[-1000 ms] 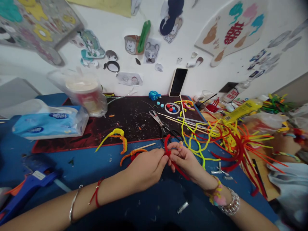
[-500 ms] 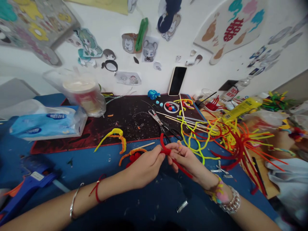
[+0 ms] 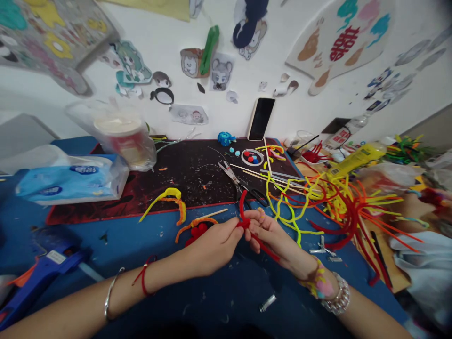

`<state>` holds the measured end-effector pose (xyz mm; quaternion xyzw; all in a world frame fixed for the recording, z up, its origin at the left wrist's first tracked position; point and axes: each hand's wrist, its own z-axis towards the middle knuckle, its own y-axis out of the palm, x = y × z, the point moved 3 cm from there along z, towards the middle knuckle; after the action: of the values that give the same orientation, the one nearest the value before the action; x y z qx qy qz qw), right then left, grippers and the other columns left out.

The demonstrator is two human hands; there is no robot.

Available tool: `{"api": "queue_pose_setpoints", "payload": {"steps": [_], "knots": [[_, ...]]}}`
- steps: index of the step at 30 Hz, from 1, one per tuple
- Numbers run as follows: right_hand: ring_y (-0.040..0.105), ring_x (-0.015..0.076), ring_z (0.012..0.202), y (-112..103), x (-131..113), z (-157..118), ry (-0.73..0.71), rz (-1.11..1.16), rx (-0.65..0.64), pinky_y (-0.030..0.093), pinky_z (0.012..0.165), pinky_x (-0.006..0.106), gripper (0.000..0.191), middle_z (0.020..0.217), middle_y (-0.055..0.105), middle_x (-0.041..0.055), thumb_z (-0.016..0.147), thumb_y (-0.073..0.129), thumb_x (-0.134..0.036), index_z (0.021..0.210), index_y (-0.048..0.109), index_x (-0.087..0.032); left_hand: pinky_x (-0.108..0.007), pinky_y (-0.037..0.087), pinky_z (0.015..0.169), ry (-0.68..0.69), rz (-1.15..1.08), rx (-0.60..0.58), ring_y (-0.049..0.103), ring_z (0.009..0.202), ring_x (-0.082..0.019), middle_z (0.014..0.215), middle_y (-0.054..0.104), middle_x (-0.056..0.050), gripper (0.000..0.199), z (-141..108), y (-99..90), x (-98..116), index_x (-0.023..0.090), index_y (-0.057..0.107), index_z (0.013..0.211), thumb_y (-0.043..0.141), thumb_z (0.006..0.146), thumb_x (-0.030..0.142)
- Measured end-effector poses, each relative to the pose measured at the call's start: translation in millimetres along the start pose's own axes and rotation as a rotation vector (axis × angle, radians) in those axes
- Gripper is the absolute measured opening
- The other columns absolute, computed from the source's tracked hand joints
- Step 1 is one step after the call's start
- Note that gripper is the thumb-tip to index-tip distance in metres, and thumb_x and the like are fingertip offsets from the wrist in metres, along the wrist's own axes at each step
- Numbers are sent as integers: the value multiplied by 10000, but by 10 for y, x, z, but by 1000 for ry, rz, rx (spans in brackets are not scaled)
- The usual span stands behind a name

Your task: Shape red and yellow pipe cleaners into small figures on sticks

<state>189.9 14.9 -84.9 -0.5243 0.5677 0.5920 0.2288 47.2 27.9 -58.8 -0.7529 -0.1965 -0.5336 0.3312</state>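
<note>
Between my two hands is a red pipe cleaner [image 3: 243, 205], bent or twisted where the fingers meet. One end curves up above the fingertips and the other slants down to the right under my right hand. My left hand [image 3: 221, 245] pinches it with thumb and forefinger. My right hand [image 3: 270, 235] grips it from the other side, fingers curled. Just left of my left hand lies a red fluffy piece [image 3: 198, 230], partly hidden, with an orange pipe cleaner [image 3: 183, 229] and a thin wooden stick [image 3: 215, 213]. Scissors [image 3: 231, 175] lie slightly open beyond my hands.
A bundle of red, orange and yellow pipe cleaners [image 3: 353, 207] spreads at the right. At the left are a blue glue gun [image 3: 56, 259] and a tissue pack [image 3: 70, 181]. A phone [image 3: 261, 119] leans on the wall behind a small dish of beads [image 3: 252, 163].
The upper end of the red pipe cleaner has swung a little to the right and stands higher. Both hands stay close together in nearly the same place.
</note>
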Motion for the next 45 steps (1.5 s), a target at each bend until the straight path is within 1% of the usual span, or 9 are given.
{"api": "queue_pose_setpoints", "payload": {"steps": [6,10,14,19,25,31,38,42,45], "knots": [[535,57,440,-9,-26,-1,-17,1,16,406,420,163,251,644,623,-23,760,648,-301,956,548,-181,-209,295,495,-12,-238,5,314,533,-80,639,377,39,376,37,47,-95,168,461,798,242,900,456],[543,64,441,-6,-7,-8,-10,-83,4,409,428,174,249,643,621,-17,780,624,-314,959,534,-166,-206,304,489,-22,-251,6,338,524,-80,616,385,43,411,33,8,-59,168,456,774,220,897,481],[537,60,408,6,0,-12,8,-116,0,388,400,156,279,617,604,-39,789,613,-309,1001,486,-180,-194,330,504,15,-174,52,396,527,-76,612,432,48,322,45,-27,-19,170,475,794,295,896,416],[519,51,368,10,-36,-16,6,-134,20,368,375,139,262,611,612,-43,795,599,-316,949,429,-188,-203,395,572,82,-215,113,485,621,-96,702,546,15,202,132,-68,-61,152,534,822,440,843,330],[506,61,315,10,-30,-6,36,-146,12,324,319,130,314,616,650,-31,774,612,-333,829,328,-212,-233,427,657,42,-340,38,524,649,-111,700,599,-15,190,158,-100,-103,115,608,781,548,773,295],[475,54,286,28,-52,-8,49,-107,28,321,294,128,366,585,634,-49,760,625,-332,752,276,-221,-249,436,689,91,-391,25,551,686,-121,712,620,-22,263,138,-106,-54,113,609,991,561,769,246],[464,44,295,75,-85,-37,60,-32,6,330,305,119,346,565,615,-55,765,622,-297,744,286,-216,-230,439,675,152,-393,7,548,658,-107,710,651,-26,219,142,-112,-42,119,663,920,559,788,258],[496,51,353,45,-75,-50,49,-5,-4,362,342,134,251,618,621,-33,799,589,-302,804,357,-204,-236,451,676,125,-435,-5,566,649,-110,705,658,-23,201,127,-119,-22,128,675,907,561,787,242],[516,58,405,34,-73,-49,29,36,-28,400,383,153,184,663,619,-19,819,563,-300,865,419,-195,-236,459,669,96,-500,33,577,639,-109,685,658,-15,177,119,-129,-22,125,668,895,587,768,218]]}}
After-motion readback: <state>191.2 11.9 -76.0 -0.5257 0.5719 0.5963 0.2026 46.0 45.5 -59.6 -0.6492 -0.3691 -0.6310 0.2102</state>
